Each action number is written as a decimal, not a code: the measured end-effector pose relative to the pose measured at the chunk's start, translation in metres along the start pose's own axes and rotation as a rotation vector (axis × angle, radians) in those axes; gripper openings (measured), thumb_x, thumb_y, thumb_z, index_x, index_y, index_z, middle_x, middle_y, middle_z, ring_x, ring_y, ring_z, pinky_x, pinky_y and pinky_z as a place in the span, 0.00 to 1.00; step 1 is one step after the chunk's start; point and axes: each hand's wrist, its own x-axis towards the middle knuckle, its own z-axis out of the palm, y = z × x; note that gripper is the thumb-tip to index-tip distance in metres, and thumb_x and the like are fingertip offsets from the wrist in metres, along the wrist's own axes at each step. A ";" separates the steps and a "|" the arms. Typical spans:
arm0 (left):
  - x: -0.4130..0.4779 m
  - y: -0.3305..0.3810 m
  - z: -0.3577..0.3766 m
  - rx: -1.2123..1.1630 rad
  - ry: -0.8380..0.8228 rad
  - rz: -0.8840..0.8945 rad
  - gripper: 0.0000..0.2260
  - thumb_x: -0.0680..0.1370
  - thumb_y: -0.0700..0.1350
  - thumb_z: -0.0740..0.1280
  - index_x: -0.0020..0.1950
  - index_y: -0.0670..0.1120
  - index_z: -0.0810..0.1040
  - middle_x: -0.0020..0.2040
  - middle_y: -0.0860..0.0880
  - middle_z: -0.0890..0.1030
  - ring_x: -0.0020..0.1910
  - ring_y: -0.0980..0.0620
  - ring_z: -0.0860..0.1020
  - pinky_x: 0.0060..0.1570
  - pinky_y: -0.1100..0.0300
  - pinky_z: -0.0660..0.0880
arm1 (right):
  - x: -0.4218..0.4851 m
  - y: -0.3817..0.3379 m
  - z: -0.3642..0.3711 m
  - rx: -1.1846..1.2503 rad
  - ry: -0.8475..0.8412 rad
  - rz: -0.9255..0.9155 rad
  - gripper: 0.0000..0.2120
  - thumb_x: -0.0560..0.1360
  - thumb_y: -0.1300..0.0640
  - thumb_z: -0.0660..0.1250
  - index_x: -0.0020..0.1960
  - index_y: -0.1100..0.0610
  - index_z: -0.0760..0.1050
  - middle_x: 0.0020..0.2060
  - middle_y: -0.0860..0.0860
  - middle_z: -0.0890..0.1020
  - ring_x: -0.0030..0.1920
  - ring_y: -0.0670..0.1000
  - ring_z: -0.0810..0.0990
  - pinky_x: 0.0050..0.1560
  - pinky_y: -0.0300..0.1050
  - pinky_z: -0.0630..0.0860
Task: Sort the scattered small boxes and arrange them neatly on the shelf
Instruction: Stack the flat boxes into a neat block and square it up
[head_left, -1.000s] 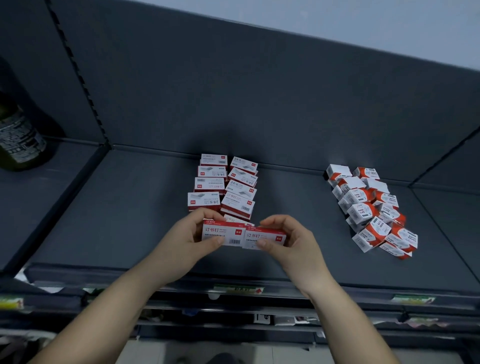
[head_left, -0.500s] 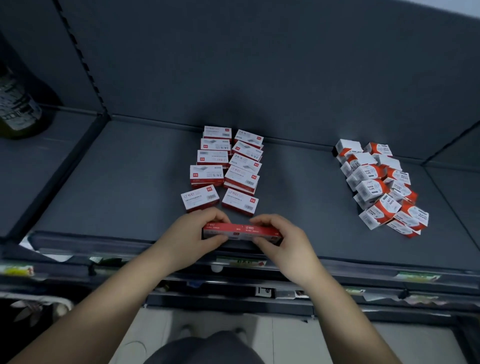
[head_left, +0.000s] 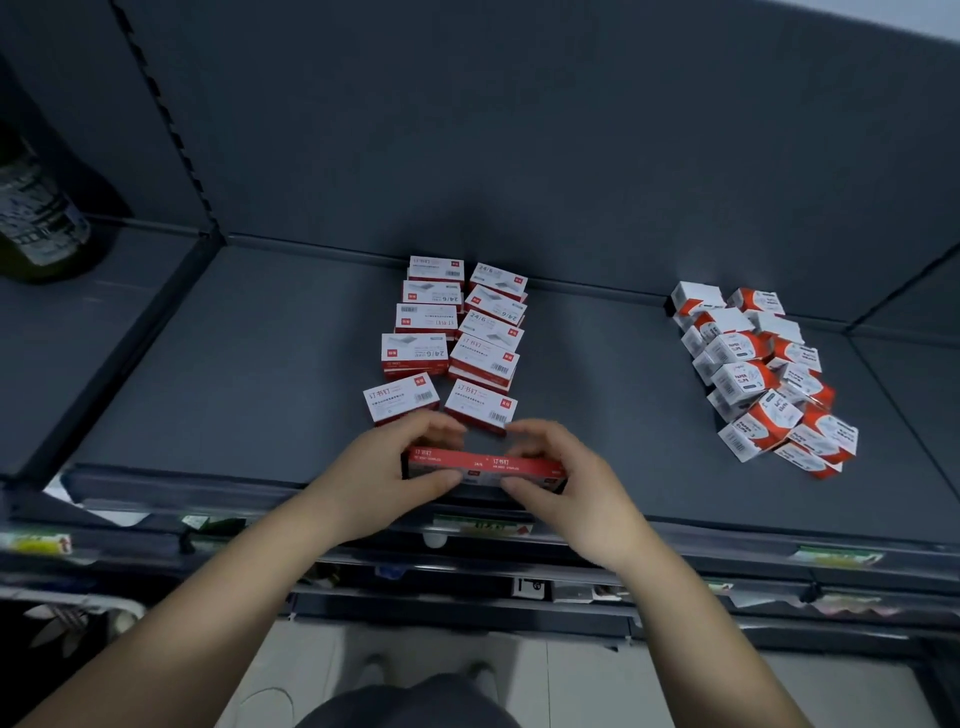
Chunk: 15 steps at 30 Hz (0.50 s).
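Observation:
Two red-and-white staple boxes (head_left: 483, 464) lie end to end, red sides up, at the front of the dark grey shelf (head_left: 234, 374). My left hand (head_left: 387, 467) grips the left box and my right hand (head_left: 558, 480) grips the right one, thumbs on the near side. Behind them, several flat staple boxes (head_left: 457, 332) form two columns running to the back wall. A heap of chunkier red-and-white paper clip boxes (head_left: 763, 374) lies at the right of the same shelf.
A dark bottle (head_left: 41, 218) stands on the neighbouring shelf at far left, beyond a divider (head_left: 124, 338). The shelf's front rail (head_left: 727, 540) carries price labels. Lower shelves and the floor show below.
Both hands lowered the pair of boxes from a lifted, face-up hold down to the shelf front, red edges now upward. My view shifted downward.

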 end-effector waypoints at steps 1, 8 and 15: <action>-0.001 0.001 -0.004 -0.110 0.048 -0.015 0.15 0.74 0.46 0.74 0.58 0.55 0.78 0.54 0.60 0.82 0.55 0.63 0.78 0.58 0.63 0.75 | 0.002 -0.003 -0.004 0.096 0.008 0.013 0.19 0.74 0.63 0.73 0.60 0.47 0.75 0.49 0.46 0.83 0.52 0.43 0.81 0.53 0.33 0.75; 0.007 -0.016 -0.046 0.283 0.469 -0.187 0.14 0.72 0.49 0.74 0.56 0.55 0.78 0.54 0.52 0.77 0.55 0.51 0.76 0.59 0.56 0.72 | 0.045 -0.016 -0.022 -0.292 0.152 0.177 0.15 0.75 0.49 0.70 0.60 0.52 0.77 0.53 0.46 0.81 0.52 0.44 0.79 0.52 0.36 0.72; 0.007 -0.018 -0.032 0.434 0.345 -0.234 0.18 0.72 0.53 0.75 0.60 0.55 0.78 0.60 0.52 0.72 0.61 0.48 0.67 0.61 0.55 0.66 | 0.072 -0.027 -0.002 -0.688 -0.045 0.243 0.23 0.73 0.42 0.70 0.63 0.52 0.72 0.59 0.52 0.71 0.61 0.55 0.70 0.62 0.51 0.71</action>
